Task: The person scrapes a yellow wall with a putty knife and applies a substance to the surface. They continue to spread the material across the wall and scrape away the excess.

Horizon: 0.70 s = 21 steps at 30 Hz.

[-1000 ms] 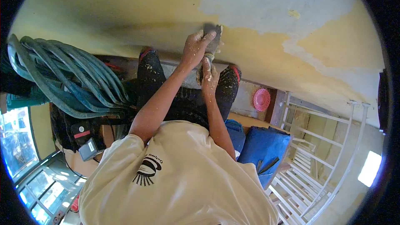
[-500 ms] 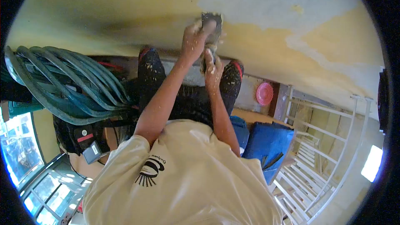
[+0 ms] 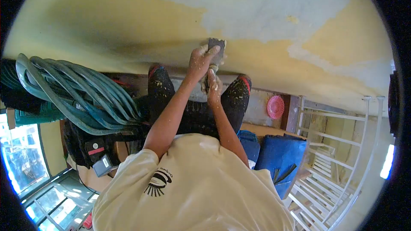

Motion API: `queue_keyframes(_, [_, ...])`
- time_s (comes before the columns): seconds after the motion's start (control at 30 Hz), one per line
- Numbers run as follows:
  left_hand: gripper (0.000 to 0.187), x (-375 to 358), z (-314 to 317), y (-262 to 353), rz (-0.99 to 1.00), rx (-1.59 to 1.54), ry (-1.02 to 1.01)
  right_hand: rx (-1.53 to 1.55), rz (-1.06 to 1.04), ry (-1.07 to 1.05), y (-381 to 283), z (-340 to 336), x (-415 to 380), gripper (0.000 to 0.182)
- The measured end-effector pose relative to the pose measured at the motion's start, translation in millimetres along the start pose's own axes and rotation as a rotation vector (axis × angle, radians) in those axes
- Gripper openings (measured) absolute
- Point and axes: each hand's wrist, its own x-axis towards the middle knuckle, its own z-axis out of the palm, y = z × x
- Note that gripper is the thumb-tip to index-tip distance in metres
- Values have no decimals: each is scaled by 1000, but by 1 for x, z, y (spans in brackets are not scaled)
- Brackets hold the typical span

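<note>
A flat, dark scraper (image 3: 217, 50) spattered with pale flakes lies against or just in front of the wall. My left hand (image 3: 200, 63) grips its blade end, thumb across the flat face. Closer to my body, my right hand (image 3: 213, 89) is wrapped round the handle end; part of that end is hidden by the fingers. Both hands are dusted with pale crumbs. The wall (image 3: 257, 53) is yellow, with bare whitish-grey patches above and to the right of the blade.
Coiled green hoses (image 3: 81, 94) lie at the left. A pink round dish (image 3: 275, 107) is beyond my right knee. Blue folded material (image 3: 278, 158) and a white metal rack (image 3: 329, 154) stand at the right. A small grey box (image 3: 102, 166) sits lower left.
Both hands and the scraper have come down the wall, closer to my body. The whole view has shifted slightly.
</note>
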Motion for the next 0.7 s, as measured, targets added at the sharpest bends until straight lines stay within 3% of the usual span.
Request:
queue_keyframes(0.07, [32, -4, 4, 7, -22, 34, 18, 88, -36, 46, 17, 2, 8, 36])
queue_keyframes(0.13, [31, -8, 8, 11, -14, -18, 8, 145, -3, 13, -29, 8, -9, 36])
queue_keyframes(0.27, [28, -1, 0, -10, -5, 0, -23, -16, -27, 92, 7, 0, -3, 36])
queue_keyframes(0.3, [28, -5, 3, -3, -12, -17, -12, 100, 40, 80, 1, 4, -8, 36])
queue_keyframes(0.37, [28, -5, 5, 4, -60, -74, 8, -160, -204, 117, 12, 2, 7, 36])
queue_keyframes(0.47, [29, -2, 6, 35, 30, -57, -40, -268, -474, 169, 12, -2, 13, 36])
queue_keyframes(0.57, [28, -2, -3, 9, -36, -95, -65, -22, -121, 26, -14, 6, -5, 37])
queue_keyframes(0.6, [28, -1, -4, 3, -63, -102, -64, -22, -114, 61, 26, 5, 8, 38])
queue_keyframes(0.67, [30, -1, -3, 5, -9, -42, -54, -58, -118, 176, 37, 9, 11, 40])
queue_keyframes(0.7, [31, -2, -3, 5, 3, -16, -43, -104, -229, 172, 30, 8, 17, 41])
